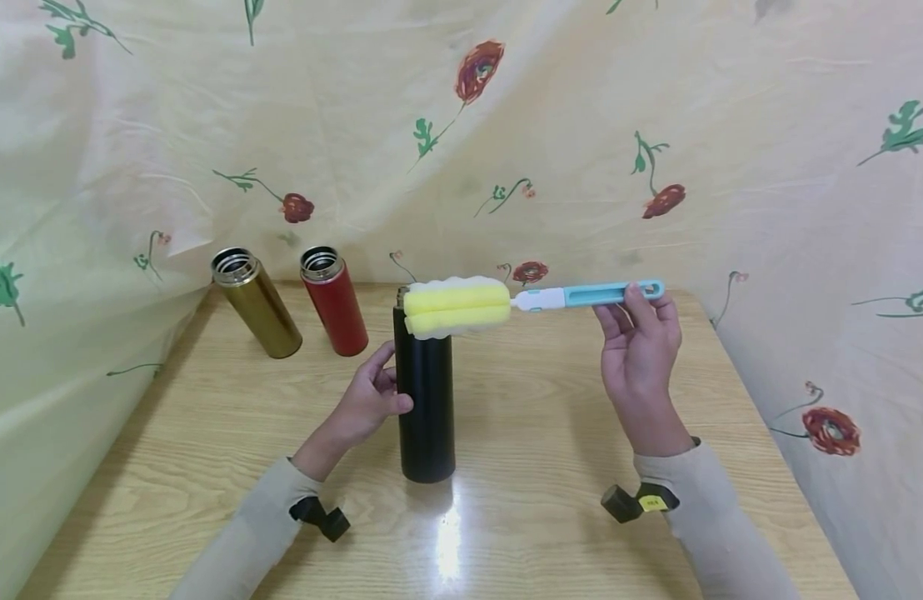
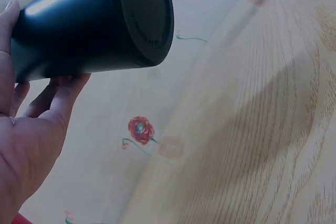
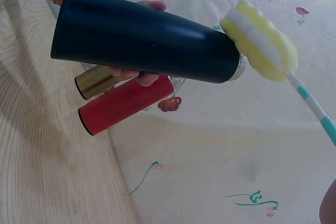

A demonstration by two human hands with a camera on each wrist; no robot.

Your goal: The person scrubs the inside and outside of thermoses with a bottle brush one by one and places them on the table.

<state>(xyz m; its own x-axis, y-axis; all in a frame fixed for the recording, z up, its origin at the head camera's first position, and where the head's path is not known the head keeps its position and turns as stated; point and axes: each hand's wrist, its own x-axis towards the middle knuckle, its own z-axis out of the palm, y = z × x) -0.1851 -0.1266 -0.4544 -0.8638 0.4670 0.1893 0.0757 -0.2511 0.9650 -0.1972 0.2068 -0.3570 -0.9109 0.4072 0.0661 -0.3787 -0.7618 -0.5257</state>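
Observation:
A tall black flask [image 1: 426,408] is held upright by my left hand [image 1: 366,402], whose thumb and fingers curl round its side. In the left wrist view the flask's base [image 2: 149,17] shows raised off the table. My right hand [image 1: 641,346] pinches the blue handle of a bottle brush [image 1: 461,307] between thumb and fingers. The brush lies level, its yellow and white sponge head in front of the flask's top in the head view. From the right wrist, the sponge [image 3: 262,43] is beside the flask's mouth, its tip at the rim; whether they touch I cannot tell.
At the back left of the wooden table [image 1: 536,467] stand a gold flask [image 1: 261,312] and a red flask [image 1: 336,308], both without lids. A floral cloth [image 1: 341,125] hangs behind the table and along both sides.

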